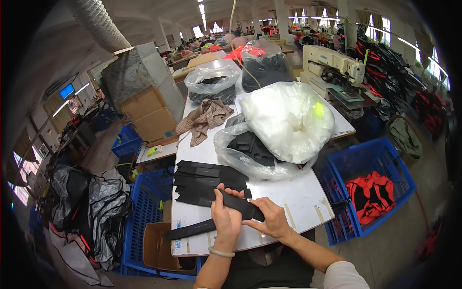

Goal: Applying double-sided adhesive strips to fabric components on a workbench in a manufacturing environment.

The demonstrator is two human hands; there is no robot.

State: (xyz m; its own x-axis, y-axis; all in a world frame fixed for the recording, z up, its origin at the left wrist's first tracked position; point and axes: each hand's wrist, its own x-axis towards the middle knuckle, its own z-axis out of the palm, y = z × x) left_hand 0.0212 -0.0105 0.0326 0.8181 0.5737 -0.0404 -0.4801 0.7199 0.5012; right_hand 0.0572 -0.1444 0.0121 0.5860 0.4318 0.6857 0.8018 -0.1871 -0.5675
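Observation:
Close to the near edge of the white table (284, 192), my left hand (227, 214) is closed around a black fabric strip (246, 208), palm turned up. My right hand (270, 219) pinches the right end of that strip. Under and beyond the left hand lie several overlapping black strips (199, 169), with small labels on some of them. One more black strip (190, 230) slants left from my left wrist, over the table's edge. A clear plastic bag (226, 151) with black pieces inside sits just beyond my hands.
A bulging bag of white material (286, 120) rests behind the open bag. Farther off are a checked cloth (206, 118), another bag of black pieces (214, 79) and a sewing machine (332, 62). Blue crates (406, 180) flank the table; a cardboard box (156, 245) is at lower left.

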